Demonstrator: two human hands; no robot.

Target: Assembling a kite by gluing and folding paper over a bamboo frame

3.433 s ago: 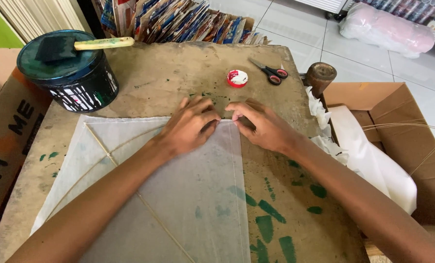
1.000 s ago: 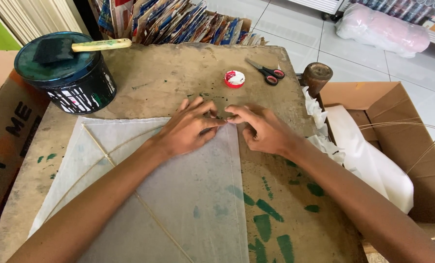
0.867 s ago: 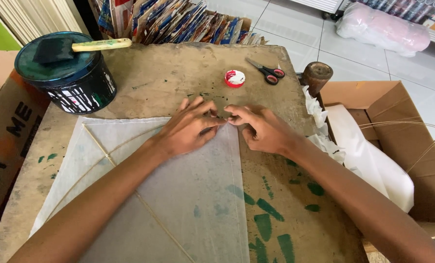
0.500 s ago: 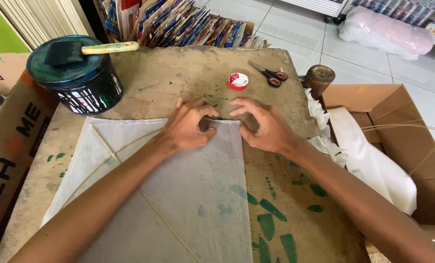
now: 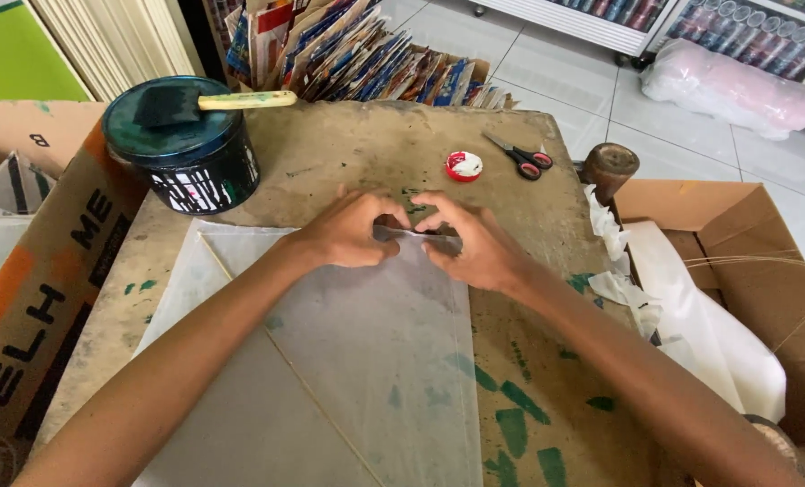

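A thin translucent white paper sheet [image 5: 366, 361] with slim sticks across it lies on the worn brown table [image 5: 357, 144]. My left hand [image 5: 353, 230] and my right hand [image 5: 470, 239] meet at the sheet's far edge. Thumbs and fingertips of both hands pinch that edge, which is lifted and folded slightly between them. Both forearms lie over the sheet and table.
A dark paint can [image 5: 181, 158] with a foam brush [image 5: 213, 101] on its lid stands at the far left. A red-and-white tape roll [image 5: 464, 166], scissors [image 5: 521, 158] and a thread spool [image 5: 610, 167] lie beyond my hands. An open cardboard box [image 5: 745, 298] holds white paper at right.
My hands have drawn closer together at the sheet's far edge and now pinch and lift it; earlier they pressed flatter on the paper. The camera view shifted slightly.
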